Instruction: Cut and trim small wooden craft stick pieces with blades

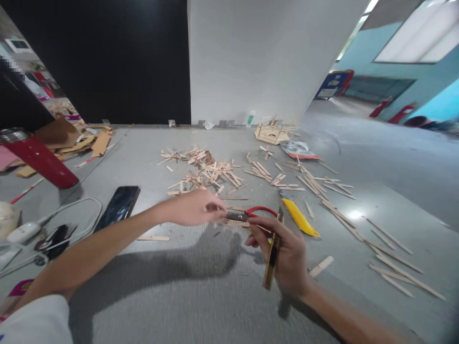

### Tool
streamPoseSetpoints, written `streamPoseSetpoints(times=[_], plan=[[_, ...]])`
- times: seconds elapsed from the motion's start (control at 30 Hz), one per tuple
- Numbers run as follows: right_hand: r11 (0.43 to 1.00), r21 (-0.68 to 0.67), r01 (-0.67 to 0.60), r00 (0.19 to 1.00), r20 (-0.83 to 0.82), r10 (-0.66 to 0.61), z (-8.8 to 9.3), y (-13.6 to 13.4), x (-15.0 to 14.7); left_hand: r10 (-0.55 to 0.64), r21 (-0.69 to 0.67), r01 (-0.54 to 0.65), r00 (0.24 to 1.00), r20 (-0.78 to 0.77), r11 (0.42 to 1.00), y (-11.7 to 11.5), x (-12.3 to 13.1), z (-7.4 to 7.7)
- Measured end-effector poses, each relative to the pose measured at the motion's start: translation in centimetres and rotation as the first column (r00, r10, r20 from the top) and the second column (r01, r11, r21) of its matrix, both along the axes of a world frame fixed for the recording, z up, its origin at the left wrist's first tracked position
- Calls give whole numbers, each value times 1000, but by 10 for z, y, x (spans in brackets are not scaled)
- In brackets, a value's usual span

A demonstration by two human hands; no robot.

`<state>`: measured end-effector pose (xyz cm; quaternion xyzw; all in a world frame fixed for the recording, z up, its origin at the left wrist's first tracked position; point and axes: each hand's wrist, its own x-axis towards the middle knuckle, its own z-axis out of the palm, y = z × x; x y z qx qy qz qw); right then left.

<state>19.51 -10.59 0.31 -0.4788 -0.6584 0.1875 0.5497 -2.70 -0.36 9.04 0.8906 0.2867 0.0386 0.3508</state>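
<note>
My right hand (pixel 287 251) is closed around a slim yellow-and-black tool (pixel 271 263), held tilted; its exact kind is not clear. Just beyond its fingertips are red-handled scissors (pixel 263 209), blades toward the left; part of them is hidden, so I cannot tell whether that hand touches them. My left hand (pixel 193 208) has its fingers curled in a pinch at the blade end, slightly blurred, and what is between them is hidden. Wooden sticks (pixel 236 223) lie under and behind the scissors. To the right rests a yellow utility knife (pixel 300 217).
A pile of stick pieces (pixel 211 167) lies beyond my hands, with longer sticks (pixel 390 267) to the right. A small stick-built structure (pixel 272 134) stands by the upright panel (pixel 251 62). On the left are a phone (pixel 118 208), cables (pixel 71 210) and a red flask (pixel 43 160).
</note>
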Motion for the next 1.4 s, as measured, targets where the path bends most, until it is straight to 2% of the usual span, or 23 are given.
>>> streamPoseSetpoints(times=[0.1,0.17,0.43,0.63,0.9,1.07,1.23,1.4], plan=[[997,68,-26,998,66,21,3,-4,1,-210,-162,202,977,-33,966,-10,4,7],[993,105,-47,994,105,35,5,-6,2,-263,-203,255,965,-12,945,-13,4,9],[984,164,-68,984,174,39,10,-7,5,-157,-338,169,986,62,926,-13,1,19],[992,112,-64,973,230,36,12,-9,4,-79,-317,107,992,101,942,-14,3,14],[996,70,-57,964,262,37,8,-9,5,-53,-389,79,996,76,918,-17,6,14],[996,59,-70,970,236,54,7,-7,4,-27,-372,53,997,74,927,-19,7,15],[997,-9,-82,979,184,83,9,-7,3,-28,-370,55,997,77,928,-19,7,12],[991,-132,-5,998,56,12,11,-5,-6,-44,-325,64,997,67,943,-12,6,5]])
